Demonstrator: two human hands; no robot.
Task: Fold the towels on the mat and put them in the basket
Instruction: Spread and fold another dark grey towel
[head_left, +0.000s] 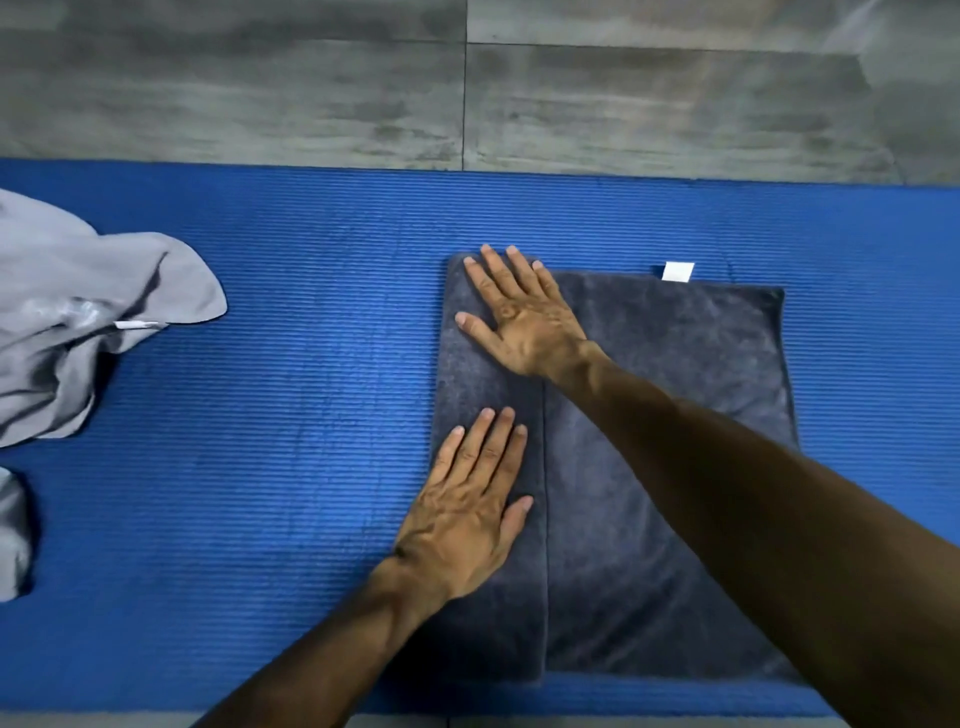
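Both hands lie flat, palms down, fingers straight and slightly spread; neither grasps anything. The fingers of the right hand (524, 317) press on the far-left corner of the dark grey towel (675, 467), with the fingertips reaching the towel's far edge. The fingers of the left hand (467, 504) press on the same strip of cloth nearer the person, pointing away from the body. The right forearm crosses diagonally over the towel from the lower right.

Both hands rest on a narrow folded-over flap (488, 384) that forms the left part of the towel. The flap's free edge shows as a straight line running near to far, just to the right of the left thumb. The flap's long axis therefore runs near to far, and the two hands are spaced along it: the right hand at the far end, the left hand toward the middle. The near end of the flap is uncovered.

The wider, uncovered part of the towel lies to the right of both hands, with a white tag (678, 271) at its far edge. Judged from this layout, the next fold would bring material across the near-to-far line, left to right or right to left; the left hand is nearer the near corners.

The towel lies on the blue mat (311, 364), right of centre. A crumpled light grey towel (78, 312) lies well apart at the mat's left edge, unfolded. No basket is in view.
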